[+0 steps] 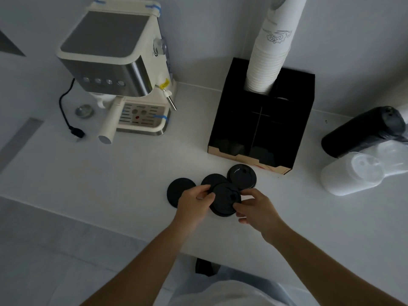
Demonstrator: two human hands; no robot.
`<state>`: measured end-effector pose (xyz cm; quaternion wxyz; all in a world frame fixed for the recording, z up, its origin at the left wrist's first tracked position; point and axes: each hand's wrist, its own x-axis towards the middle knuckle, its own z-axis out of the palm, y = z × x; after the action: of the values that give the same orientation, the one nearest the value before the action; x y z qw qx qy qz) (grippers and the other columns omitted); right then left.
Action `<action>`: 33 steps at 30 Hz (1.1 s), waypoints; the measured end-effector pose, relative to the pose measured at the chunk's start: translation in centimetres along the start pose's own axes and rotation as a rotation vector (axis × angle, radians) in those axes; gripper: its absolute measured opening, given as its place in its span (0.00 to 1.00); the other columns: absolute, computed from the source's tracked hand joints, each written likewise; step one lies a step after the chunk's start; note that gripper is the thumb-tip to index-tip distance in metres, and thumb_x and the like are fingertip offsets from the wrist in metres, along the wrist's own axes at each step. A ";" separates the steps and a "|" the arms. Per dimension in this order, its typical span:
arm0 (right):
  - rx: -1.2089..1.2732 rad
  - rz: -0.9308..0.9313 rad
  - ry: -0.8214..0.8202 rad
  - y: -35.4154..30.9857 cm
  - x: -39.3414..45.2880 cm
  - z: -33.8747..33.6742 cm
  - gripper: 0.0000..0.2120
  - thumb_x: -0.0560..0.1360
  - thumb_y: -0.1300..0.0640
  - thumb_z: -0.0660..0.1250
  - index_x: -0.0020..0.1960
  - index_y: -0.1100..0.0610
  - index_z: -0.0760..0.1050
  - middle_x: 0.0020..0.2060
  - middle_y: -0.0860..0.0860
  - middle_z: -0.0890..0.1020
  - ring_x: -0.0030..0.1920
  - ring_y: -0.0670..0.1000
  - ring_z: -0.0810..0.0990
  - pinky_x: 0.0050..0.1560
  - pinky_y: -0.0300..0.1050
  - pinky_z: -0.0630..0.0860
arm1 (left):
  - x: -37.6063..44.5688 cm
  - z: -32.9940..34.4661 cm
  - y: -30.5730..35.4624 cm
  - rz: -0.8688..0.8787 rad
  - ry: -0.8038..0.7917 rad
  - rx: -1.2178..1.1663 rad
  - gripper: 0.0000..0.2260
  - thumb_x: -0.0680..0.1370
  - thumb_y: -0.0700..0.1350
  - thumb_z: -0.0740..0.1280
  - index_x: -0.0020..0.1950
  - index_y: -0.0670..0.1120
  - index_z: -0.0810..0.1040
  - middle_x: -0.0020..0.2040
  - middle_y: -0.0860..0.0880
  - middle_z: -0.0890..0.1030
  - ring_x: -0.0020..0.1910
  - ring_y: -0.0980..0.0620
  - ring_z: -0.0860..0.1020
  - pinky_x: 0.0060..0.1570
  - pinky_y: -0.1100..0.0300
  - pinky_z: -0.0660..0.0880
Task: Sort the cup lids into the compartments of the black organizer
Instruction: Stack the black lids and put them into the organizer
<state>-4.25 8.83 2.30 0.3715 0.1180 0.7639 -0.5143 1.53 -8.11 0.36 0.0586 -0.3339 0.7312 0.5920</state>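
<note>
Several black round cup lids lie on the white counter in front of the black organizer (284,120). One lid (225,198) is gripped from both sides, my left hand (195,202) on its left edge and my right hand (254,208) on its right edge. Behind it a second lid (213,180) is partly covered. A third lid (241,175) sits nearest the organizer's front. Another lid (178,189) lies at the left, partly under my left hand. The organizer's front compartments look dark and their contents are hard to make out.
A tall stack of white paper cups (271,47) stands in the organizer's back compartment. A cream espresso machine (117,69) with its cord sits at the back left. A black sleeve of lids (362,131) and a clear bag of white lids (353,173) lie at the right.
</note>
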 end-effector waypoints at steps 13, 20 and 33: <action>0.230 0.144 -0.161 1.1 -0.2 2.7 0.20 0.72 0.65 0.72 0.62 0.58 0.74 0.50 0.54 0.84 0.50 0.53 0.82 0.55 0.50 0.80 | 4.4 -3.6 3.4 0.227 -0.150 0.461 0.13 0.76 0.43 0.68 0.61 0.47 0.81 0.57 0.50 0.83 0.51 0.57 0.79 0.53 0.67 0.71; 0.275 0.161 -0.120 0.5 0.3 2.9 0.18 0.73 0.63 0.71 0.62 0.58 0.76 0.57 0.58 0.83 0.56 0.53 0.81 0.56 0.46 0.79 | 6.2 -2.7 4.0 0.273 -0.167 0.523 0.13 0.76 0.43 0.69 0.60 0.45 0.81 0.57 0.48 0.83 0.52 0.54 0.80 0.52 0.67 0.72; 0.233 0.231 -0.128 -0.2 1.0 2.3 0.29 0.75 0.60 0.71 0.73 0.61 0.67 0.52 0.52 0.81 0.55 0.53 0.81 0.48 0.41 0.79 | 7.1 -1.7 3.0 0.300 -0.196 0.555 0.13 0.77 0.44 0.68 0.61 0.44 0.81 0.58 0.47 0.83 0.57 0.51 0.80 0.60 0.60 0.75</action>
<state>-4.03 6.56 1.26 0.4596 0.2143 0.6554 -0.5596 -5.12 -12.38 -0.13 0.1295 -0.1352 0.8965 0.4015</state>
